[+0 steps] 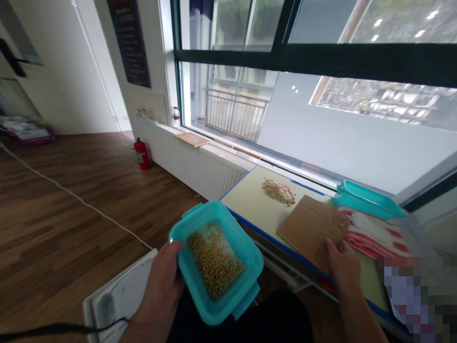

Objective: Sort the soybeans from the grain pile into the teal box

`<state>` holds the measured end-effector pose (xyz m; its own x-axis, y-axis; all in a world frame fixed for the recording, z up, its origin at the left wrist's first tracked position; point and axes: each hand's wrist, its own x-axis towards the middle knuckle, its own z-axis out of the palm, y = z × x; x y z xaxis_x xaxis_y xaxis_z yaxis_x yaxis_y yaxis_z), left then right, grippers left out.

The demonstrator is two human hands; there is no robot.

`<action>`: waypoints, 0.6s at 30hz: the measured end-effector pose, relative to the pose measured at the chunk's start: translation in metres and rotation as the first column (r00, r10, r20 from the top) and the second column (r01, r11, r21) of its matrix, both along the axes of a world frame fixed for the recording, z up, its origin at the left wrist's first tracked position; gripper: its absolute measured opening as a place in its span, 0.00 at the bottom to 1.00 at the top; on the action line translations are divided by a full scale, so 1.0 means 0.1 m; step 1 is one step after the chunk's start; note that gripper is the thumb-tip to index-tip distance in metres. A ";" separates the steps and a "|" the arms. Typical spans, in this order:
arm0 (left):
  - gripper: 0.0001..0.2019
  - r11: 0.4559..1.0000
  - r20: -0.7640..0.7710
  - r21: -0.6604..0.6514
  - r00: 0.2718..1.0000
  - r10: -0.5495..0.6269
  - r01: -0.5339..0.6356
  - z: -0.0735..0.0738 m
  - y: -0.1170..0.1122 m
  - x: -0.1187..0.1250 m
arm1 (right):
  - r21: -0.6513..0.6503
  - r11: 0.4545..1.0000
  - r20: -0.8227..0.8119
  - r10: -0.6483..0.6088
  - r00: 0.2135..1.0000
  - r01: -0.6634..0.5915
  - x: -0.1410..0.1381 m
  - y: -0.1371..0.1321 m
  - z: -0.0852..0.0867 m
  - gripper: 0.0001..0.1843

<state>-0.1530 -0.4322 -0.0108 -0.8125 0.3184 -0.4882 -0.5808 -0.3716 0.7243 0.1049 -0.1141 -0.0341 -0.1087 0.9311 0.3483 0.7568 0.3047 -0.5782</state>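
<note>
My left hand (167, 271) grips a teal plastic container (253, 255) by its left rim, off the table's front edge and tilted. Small yellowish-brown beans or grains (217, 269) and some white grains lie on its bottom. A flat piece of brown cardboard (309, 228) rests on the table; my right hand (344, 267) is closed around its near right edge, with the fingertips partly hidden. Behind the cardboard, a loose pile of light-brown beans or nuts mixed with white grains (278, 191) sits on the pale tabletop (246, 190).
Right of the cardboard are a folded red-and-white towel (378, 231) and another teal container (371, 200). A radiator (210, 166) runs under the window. A fire extinguisher (142, 155) stands on the wooden floor, where a white cable (78, 197) also lies.
</note>
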 end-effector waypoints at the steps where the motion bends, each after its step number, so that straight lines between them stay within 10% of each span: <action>1: 0.06 0.999 -0.030 0.023 0.998 -0.046 0.047 -0.01 0.01 0.00 | -0.001 1.000 0.040 -0.003 0.999 0.003 -0.03 0.01 -0.01 0.25; 8: 0.08 0.990 -0.018 0.044 0.991 -0.131 0.132 -0.06 -0.04 0.06 | 0.060 0.998 0.252 -0.018 0.968 0.003 -0.06 0.15 -0.17 0.27; 12: 0.10 0.980 0.037 0.059 0.981 -0.192 0.190 -0.01 -0.04 0.08 | 0.252 0.967 0.100 -0.059 0.993 0.032 -0.08 -0.04 -0.11 0.25; 15: 0.12 0.975 0.073 0.067 0.973 -0.219 0.214 0.00 0.03 0.12 | 0.274 0.940 -0.104 0.240 0.965 -0.204 -0.14 -0.56 -0.10 0.22; 18: 0.15 0.960 0.054 0.097 0.961 -0.270 0.264 -0.01 0.16 0.20 | -0.040 0.826 -0.505 0.469 0.725 -0.562 -0.17 -1.27 -0.24 0.24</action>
<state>-0.1331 -0.4159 -0.0119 -0.6592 0.5632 -0.4983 -0.7128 -0.2569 0.6526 0.0879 -0.2415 -0.0582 -0.4630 0.8272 0.3184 0.1468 0.4258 -0.8928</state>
